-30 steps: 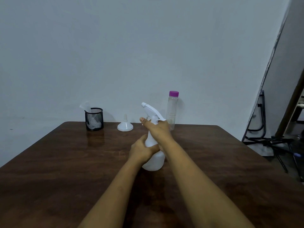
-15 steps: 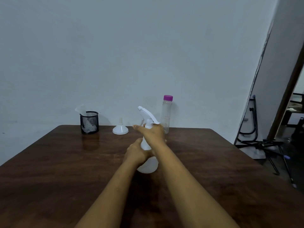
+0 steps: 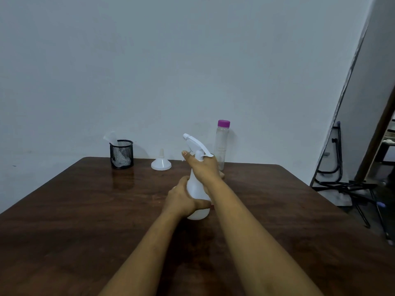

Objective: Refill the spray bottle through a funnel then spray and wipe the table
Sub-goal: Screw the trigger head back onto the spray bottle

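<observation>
Dark wooden table [image 3: 85, 210] at frame centre carried the upright spray bottle [image 3: 195, 185]; the left grip [image 3: 181, 199] clasped its smooth, probably light plastic belly, the right grip [image 3: 203, 167] wrapped the neck, likely the firmest hold for unscrewing.

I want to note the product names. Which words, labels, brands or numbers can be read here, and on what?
None can be read. The spray bottle, the clear bottle, the funnel and the mesh cup show no legible print.
</observation>
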`<state>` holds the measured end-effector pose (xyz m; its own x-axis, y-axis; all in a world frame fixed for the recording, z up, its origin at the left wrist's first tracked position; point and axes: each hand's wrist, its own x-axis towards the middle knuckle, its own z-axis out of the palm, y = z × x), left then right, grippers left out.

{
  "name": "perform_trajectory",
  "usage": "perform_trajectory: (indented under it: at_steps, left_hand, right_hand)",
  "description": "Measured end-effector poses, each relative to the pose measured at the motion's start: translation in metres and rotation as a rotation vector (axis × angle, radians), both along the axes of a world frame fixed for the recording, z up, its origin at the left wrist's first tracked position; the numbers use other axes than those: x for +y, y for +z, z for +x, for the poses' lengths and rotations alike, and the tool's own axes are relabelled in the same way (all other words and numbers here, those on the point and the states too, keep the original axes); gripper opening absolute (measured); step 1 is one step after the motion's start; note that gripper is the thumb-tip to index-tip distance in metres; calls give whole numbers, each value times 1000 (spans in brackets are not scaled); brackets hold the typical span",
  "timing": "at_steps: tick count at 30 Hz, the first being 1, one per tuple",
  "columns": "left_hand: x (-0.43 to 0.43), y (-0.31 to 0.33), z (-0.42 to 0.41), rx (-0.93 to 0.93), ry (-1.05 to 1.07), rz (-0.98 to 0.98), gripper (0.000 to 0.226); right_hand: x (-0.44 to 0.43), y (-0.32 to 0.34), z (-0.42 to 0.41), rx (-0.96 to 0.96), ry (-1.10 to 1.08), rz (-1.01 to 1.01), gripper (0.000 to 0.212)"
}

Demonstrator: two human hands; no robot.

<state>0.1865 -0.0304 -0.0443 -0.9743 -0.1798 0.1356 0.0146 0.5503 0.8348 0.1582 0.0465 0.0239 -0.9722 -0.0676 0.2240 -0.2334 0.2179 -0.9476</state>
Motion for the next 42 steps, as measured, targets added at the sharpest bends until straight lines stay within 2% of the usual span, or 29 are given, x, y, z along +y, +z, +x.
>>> perform_trajectory:
  at_steps: [5,8,9,11,13,15,21,26,34,38,42]
  left_hand:
    - [3,-3,-3,15,47,-67,84]
    - [2,-1,-3,2,34,-82,84]
    - [1,0,-2,-6,24,-77,87]
    - [0,3,-1,-28,1,-63,92]
    - [-1,5,0,-47,-18,-46,94]
    - [-2,8,1,-58,-35,-24,95]
    - [-7,10,3,-66,-105,-4,93]
    - [-14,10,-3,-117,-134,4,95]
    - [-21,9,-33,-156,-137,43,106]
    - [-15,29,-46,-192,-166,80,95]
    - [-5,63,-48,-240,-320,91,97]
  right_hand:
    - [-16,-6,-1,36,-234,33,35]
    - [-15,-6,0,37,-269,84,43]
    - [-12,-6,0,42,-228,81,41]
    - [-7,-7,-1,33,-47,-53,38]
    - [0,-7,-1,13,95,-179,53]
    - [7,-6,-4,26,182,-169,61]
    - [12,-3,-10,-47,310,-108,30]
    - [11,-5,-15,-56,303,-124,9]
    - [3,-3,-43,-74,272,-210,12]
    - [6,19,-59,-93,221,-182,7]
    - [23,54,-61,-94,156,-140,10]
